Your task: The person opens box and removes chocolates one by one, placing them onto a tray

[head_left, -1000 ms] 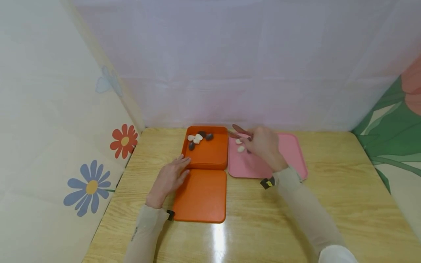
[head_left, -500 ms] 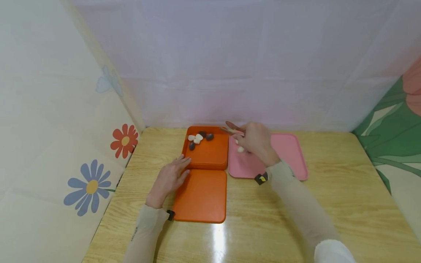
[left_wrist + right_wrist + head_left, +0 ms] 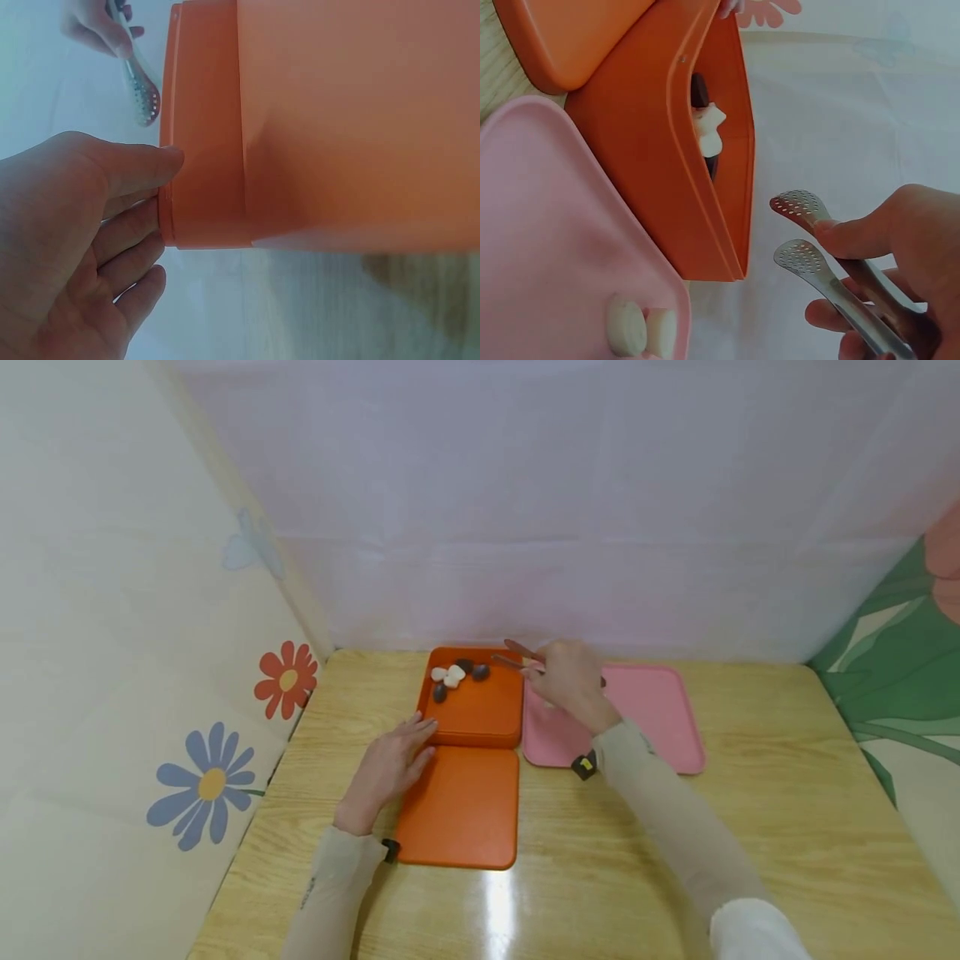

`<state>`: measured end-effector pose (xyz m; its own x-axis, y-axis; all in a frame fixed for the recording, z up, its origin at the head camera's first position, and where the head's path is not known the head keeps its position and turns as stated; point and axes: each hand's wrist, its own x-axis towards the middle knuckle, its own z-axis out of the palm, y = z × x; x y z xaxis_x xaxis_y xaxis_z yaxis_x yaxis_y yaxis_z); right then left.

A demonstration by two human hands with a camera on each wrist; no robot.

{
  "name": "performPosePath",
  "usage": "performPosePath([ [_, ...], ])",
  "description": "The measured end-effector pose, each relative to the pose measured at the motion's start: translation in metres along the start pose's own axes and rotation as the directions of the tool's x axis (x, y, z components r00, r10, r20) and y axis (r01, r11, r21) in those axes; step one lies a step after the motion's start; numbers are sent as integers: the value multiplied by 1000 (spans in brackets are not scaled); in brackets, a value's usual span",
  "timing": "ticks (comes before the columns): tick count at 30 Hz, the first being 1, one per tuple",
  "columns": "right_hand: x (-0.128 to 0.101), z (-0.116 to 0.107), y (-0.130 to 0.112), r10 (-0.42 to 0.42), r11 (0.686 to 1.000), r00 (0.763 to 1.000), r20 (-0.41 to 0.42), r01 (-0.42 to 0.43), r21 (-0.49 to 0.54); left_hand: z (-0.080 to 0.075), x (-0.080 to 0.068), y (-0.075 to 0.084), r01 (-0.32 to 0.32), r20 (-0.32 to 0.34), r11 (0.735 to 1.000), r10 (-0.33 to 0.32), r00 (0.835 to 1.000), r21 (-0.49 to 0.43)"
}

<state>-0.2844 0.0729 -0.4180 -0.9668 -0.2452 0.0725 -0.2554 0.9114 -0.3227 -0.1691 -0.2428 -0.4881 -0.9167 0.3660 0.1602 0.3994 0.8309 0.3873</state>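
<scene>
My right hand (image 3: 572, 675) holds metal tongs (image 3: 802, 259) with perforated, rounded ends. The ends stand apart with nothing between them, at the back right corner of an orange box (image 3: 483, 712). In that box lie several white pieces (image 3: 453, 676) and dark rounded pieces (image 3: 481, 672), grouped at the back left. My left hand (image 3: 384, 772) holds the box's front left corner, the thumb on the front wall and fingertips over the rim. Beside the box, a pink tray (image 3: 652, 718) bears white rounded pieces (image 3: 626, 326), mostly covered by my right hand in the head view.
A flat orange lid (image 3: 457, 810) lies on the wooden table (image 3: 600, 868) right in front of the box. A pale cloth (image 3: 525, 527) hangs close behind the box and tray. Cloths with printed flowers stand at both sides.
My right hand has moved left with the tongs, from over the pink tray to the back right corner of the orange box. My left hand has stayed at the box corner.
</scene>
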Motion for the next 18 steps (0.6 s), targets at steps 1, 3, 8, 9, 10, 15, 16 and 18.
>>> performPosePath([
  [1,1,2,0,-3,1000,1000,6,4,-2,1,0,0,-4,-3,1000,4,1000,1],
  [3,2,6,-1,-16,1000,1000,18,16,1,2,1,0,-8,-10,1000,8,1000,1],
  [8,5,19,-6,-65,998,998,11,65,24,1,-1,-1,-13,-21,1000,14,1000,9],
  [9,5,22,-6,-77,997,997,7,77,27,2,-1,-1,-15,-22,1000,15,1000,10],
  [10,5,24,-6,-83,996,997,8,83,31,2,-1,-1,-16,-23,1000,16,1000,8],
  [15,2,31,-6,-88,996,996,2,88,-5,2,-1,-2,-21,-27,1000,21,999,4],
  [16,2,31,-6,-83,997,997,3,83,-9,2,0,-2,-20,-26,1000,20,999,3],
  [18,2,33,-6,-74,997,997,1,74,-7,2,0,-2,-20,-24,1000,20,1000,4],
])
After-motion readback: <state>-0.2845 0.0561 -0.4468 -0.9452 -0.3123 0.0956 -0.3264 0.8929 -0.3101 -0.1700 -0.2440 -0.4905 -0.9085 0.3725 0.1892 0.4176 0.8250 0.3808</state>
